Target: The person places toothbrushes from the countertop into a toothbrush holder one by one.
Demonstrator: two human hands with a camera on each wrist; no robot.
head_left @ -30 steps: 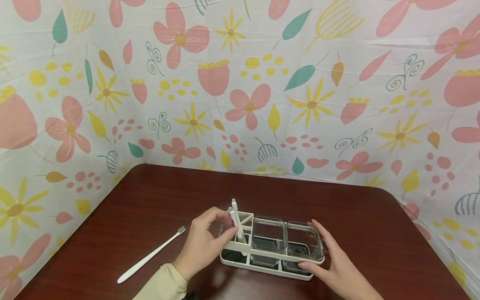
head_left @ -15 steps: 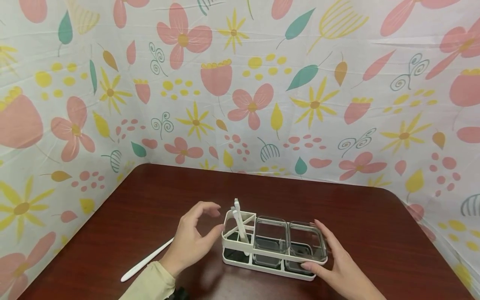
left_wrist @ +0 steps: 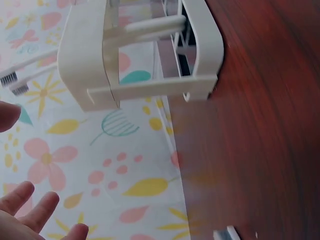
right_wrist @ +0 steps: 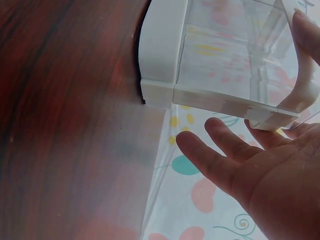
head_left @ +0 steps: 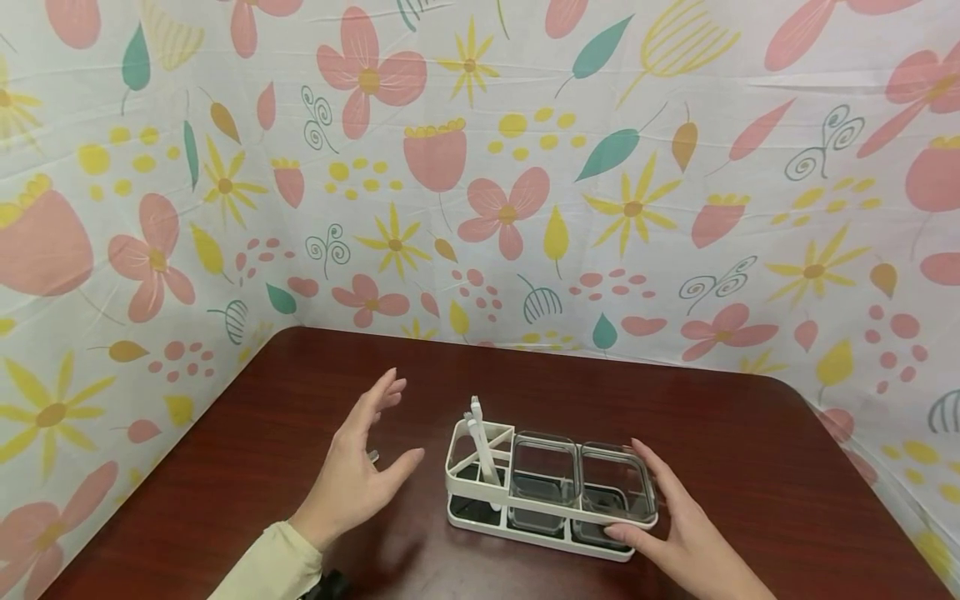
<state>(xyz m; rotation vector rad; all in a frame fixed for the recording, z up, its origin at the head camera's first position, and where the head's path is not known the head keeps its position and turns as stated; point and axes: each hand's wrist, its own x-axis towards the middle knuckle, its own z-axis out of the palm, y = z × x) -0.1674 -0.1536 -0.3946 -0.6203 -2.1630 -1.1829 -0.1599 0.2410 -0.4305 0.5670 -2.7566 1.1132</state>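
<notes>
On my remote head view, the left hand [head_left: 348,479] is above the desk [head_left: 675,400], its thumb and fingers spread apart and holding nothing. The right hand [head_left: 686,529] grips the right end of the white toothbrush holder [head_left: 547,502], with thumb in front and index finger behind. This holder stands on the desk, well apart from its far edge. I see two toothbrushes [head_left: 483,450] leaning leftward in its divided left section, and two clear cups [head_left: 543,468] beside them. A third toothbrush [head_left: 372,457] shows only its head, near the left hand. Behind the far edge hangs a flowered cloth [head_left: 480,250].
</notes>
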